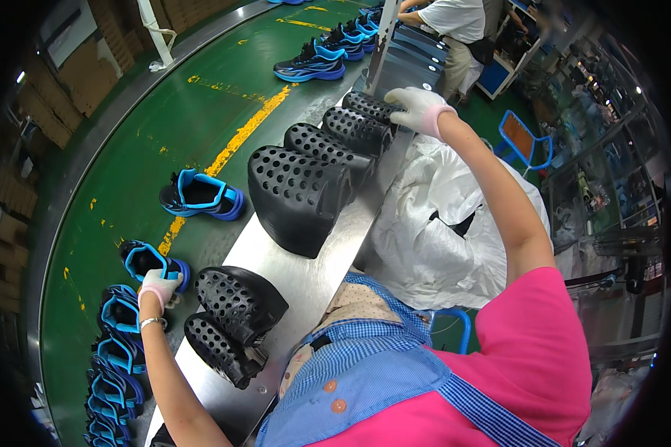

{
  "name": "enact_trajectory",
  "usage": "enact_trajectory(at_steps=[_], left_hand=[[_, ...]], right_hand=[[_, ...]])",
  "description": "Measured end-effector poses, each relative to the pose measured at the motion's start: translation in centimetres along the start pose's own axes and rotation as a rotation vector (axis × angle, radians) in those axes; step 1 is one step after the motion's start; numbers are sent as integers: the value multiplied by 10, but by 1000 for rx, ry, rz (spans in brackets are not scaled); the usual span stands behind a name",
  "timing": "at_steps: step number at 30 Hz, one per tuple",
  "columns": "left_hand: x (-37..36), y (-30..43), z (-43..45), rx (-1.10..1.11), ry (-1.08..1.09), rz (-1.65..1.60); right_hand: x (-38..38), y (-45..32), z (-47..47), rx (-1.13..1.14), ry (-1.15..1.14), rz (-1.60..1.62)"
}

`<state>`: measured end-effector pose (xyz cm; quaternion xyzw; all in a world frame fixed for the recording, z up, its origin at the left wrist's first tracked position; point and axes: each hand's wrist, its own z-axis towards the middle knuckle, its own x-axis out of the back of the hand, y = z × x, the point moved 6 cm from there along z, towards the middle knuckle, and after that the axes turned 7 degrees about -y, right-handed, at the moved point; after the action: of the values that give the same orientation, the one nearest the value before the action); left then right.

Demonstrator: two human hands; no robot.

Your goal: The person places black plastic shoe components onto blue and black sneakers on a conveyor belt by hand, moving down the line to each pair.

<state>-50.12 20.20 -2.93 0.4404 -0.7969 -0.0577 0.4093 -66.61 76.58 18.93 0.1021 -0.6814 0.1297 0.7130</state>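
My left hand (pixel 160 288), in a white glove, grips the heel side of a black and blue sneaker (pixel 145 260) on the green conveyor belt. A lone matching sneaker (pixel 201 193) lies farther along the belt. My right hand (pixel 419 109), also gloved, is at the end of a black perforated plastic shoe-tree-like insert (pixel 369 106); its fingertips are partly hidden, so its hold is unclear. Several more black perforated inserts (pixel 299 195) stand side by side on the metal ledge (pixel 319 268) before me. Two others (pixel 240 299) lean together nearer my left arm.
Rows of sneakers (pixel 112 357) line the belt at lower left, with more (pixel 310 61) at the top. A metal post (pixel 381 50) rises by the ledge. White plastic sacking (pixel 425 223) bulges at right. A co-worker (pixel 453 22) stands at top right, near a blue-framed stool (pixel 523 139).
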Motion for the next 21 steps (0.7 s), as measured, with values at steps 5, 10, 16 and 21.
enact_trajectory(at_steps=[5,10,16,21], left_hand=[[20,-4,-28,76,-7,147],[35,94,-80,-299,337,663],[-1,178,-75,-809,221,349],[-24,177,-26,-761,136,459]], right_hand=[[-33,13,17,1,-21,-29],[-35,27,11,84,-32,-65],[-35,23,14,97,-27,-46],[-29,17,19,125,-27,-8]])
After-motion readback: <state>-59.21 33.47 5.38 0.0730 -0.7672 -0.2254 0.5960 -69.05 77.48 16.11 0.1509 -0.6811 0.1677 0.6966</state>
